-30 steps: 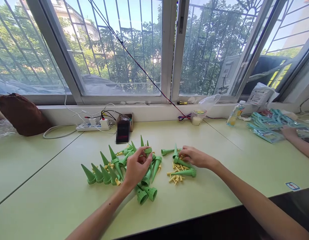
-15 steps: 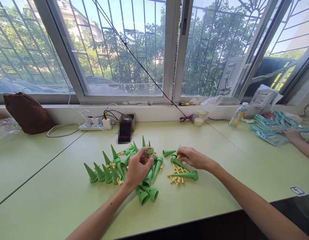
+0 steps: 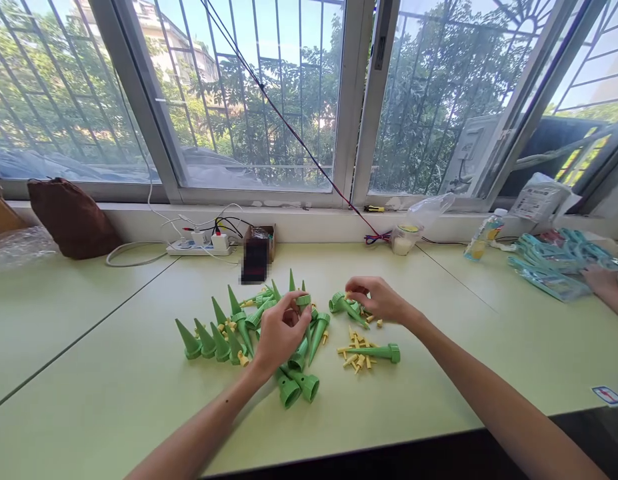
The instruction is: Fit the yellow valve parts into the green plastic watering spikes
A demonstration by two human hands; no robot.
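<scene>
My left hand (image 3: 283,333) is closed, pinching a green plastic spike (image 3: 303,301) by its wide capped end above a pile of similar ones. My right hand (image 3: 381,299) has its fingertips pinched on a small yellow nozzle (image 3: 348,295), just over a few green spikes (image 3: 345,303) lying at the back right. Below that hand, small yellow nozzles (image 3: 359,362) form a heap with one green spike (image 3: 376,352) lying across it. To the left, several green spikes (image 3: 190,341) stand point up in a row. Two wide hollow ends (image 3: 289,393) face me at the pile's front.
A power strip (image 3: 176,249) with cables and a small box (image 3: 269,243) lie near the window. Along the back are a brown bag (image 3: 71,220), a plastic cup (image 3: 405,240) and a bottle (image 3: 485,235). Another person's hand (image 3: 601,280) rests by teal packages (image 3: 553,257) at the right.
My right hand has moved up and away from the yellow heap. Green spikes near it have shifted to the back, exposing more nozzles. My left hand keeps its hold; the view has shifted slightly.
</scene>
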